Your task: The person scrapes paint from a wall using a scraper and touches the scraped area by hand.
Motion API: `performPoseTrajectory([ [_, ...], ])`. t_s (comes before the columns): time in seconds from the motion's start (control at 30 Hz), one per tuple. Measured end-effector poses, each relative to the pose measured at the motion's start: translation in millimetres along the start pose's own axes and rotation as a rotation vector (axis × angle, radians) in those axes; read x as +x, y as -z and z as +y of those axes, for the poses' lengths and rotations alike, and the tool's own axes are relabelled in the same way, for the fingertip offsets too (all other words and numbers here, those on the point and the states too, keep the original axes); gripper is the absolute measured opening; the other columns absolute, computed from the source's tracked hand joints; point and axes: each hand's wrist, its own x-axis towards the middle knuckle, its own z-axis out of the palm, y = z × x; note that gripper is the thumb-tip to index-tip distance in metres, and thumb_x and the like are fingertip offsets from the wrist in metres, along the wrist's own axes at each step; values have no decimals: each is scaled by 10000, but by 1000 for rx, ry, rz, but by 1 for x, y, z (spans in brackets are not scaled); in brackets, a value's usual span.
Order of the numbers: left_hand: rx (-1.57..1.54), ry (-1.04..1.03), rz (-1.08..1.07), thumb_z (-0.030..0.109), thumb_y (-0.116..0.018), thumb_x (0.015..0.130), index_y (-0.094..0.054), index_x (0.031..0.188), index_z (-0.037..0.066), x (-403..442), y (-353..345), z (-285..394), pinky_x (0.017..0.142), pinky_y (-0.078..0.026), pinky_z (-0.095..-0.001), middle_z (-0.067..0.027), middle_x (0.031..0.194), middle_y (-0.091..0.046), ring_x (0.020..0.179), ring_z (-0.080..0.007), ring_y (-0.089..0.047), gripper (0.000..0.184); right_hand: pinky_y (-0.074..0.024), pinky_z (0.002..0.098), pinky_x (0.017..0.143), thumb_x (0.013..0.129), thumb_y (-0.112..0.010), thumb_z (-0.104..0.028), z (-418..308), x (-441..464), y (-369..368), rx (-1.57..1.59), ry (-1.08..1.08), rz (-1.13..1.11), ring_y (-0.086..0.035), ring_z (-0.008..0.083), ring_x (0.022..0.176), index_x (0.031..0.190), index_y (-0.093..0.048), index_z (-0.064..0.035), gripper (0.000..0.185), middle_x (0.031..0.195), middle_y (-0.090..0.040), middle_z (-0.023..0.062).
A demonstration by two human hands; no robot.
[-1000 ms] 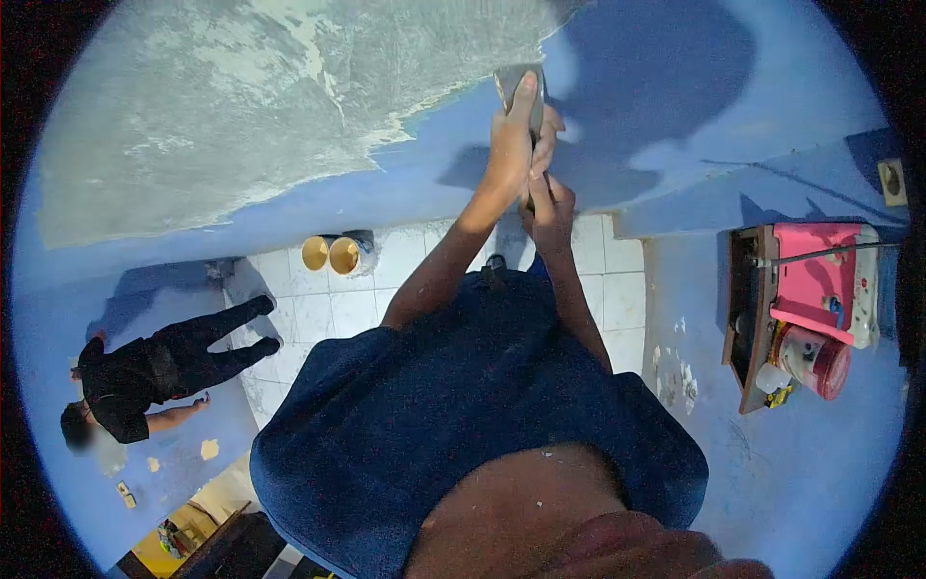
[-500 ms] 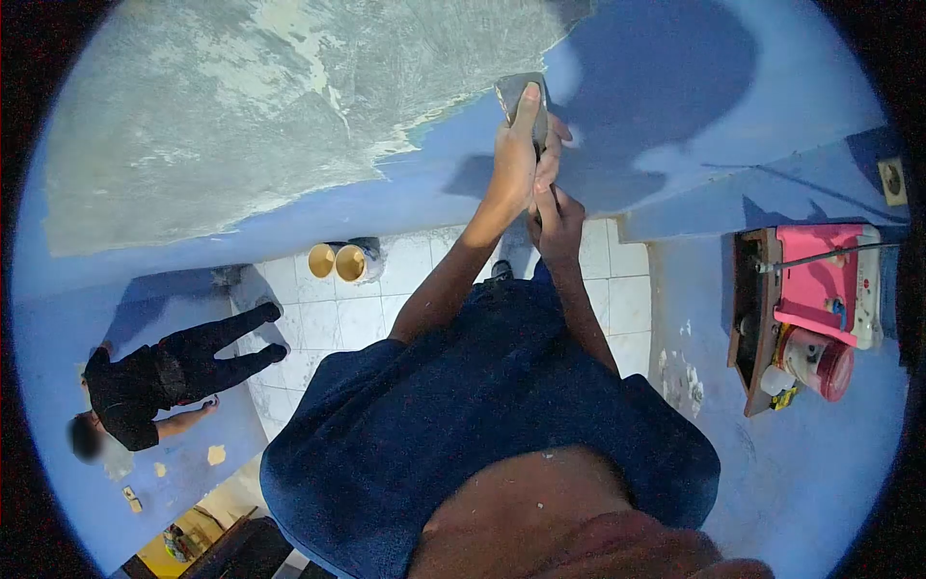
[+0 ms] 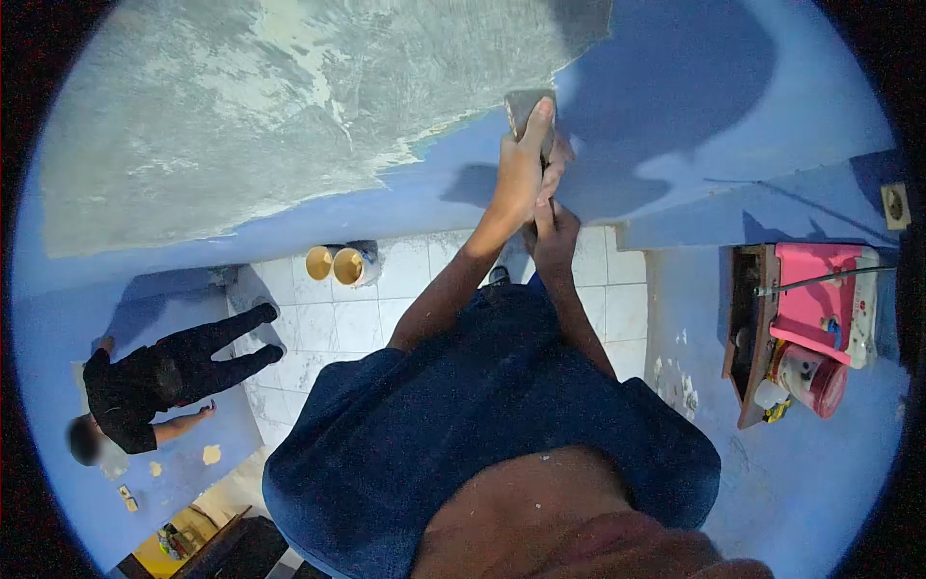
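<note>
My left hand [image 3: 524,172] is closed round a scraper [image 3: 524,104], its thumb lying along the broad grey blade. Behind it, nearer my body, my right hand [image 3: 555,239] is closed on what looks like the lower end of the same scraper; most of the handle is hidden by my fingers. The blade is at the wall, close to the ragged edge between a bare grey area [image 3: 212,125] and blue paint [image 3: 675,87]. From this angle I cannot tell whether the blade edge touches the surface.
Two open buckets [image 3: 355,267] stand on the white tiled floor [image 3: 405,280] against the wall. To the left, another person [image 3: 135,391] in dark clothes is by the side wall. At the right, a wooden shelf [image 3: 748,338] holds a pink item [image 3: 810,289] and a red-lidded tub [image 3: 815,378].
Both hands and the scraper have shifted slightly; the blade sits a little lower and further right in view. My grip looks the same. The camera has also moved slightly.
</note>
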Motion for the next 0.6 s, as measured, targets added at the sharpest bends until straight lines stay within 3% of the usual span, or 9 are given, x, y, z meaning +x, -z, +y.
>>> performPoseTrajectory([
  [0.3,-22,0,20,534,-499,908,-534,608,30,-1,1,0,282,-225,-226,3,422,-385,299,-71,-314,587,-336,274,404,928,-514,-264,5,-4,2,-62,-53,-46,-454,96,416,609,-505,-36,392,460,-456,20],
  [0.43,-13,58,-33,502,-501,922,-527,651,41,3,10,-1,282,-215,-238,-2,449,-399,291,-82,-305,536,-250,238,355,966,-485,-275,7,-6,-8,1,-15,-26,-350,51,378,632,-450,-75,391,497,-403,-36],
  [0.6,-96,113,-79,529,-430,942,-559,735,8,-11,4,-3,292,-230,-237,-11,459,-407,299,-88,-312,575,-246,242,351,957,-502,-257,5,-13,0,39,-13,16,-352,47,381,621,-458,-86,380,496,-417,-39],
])
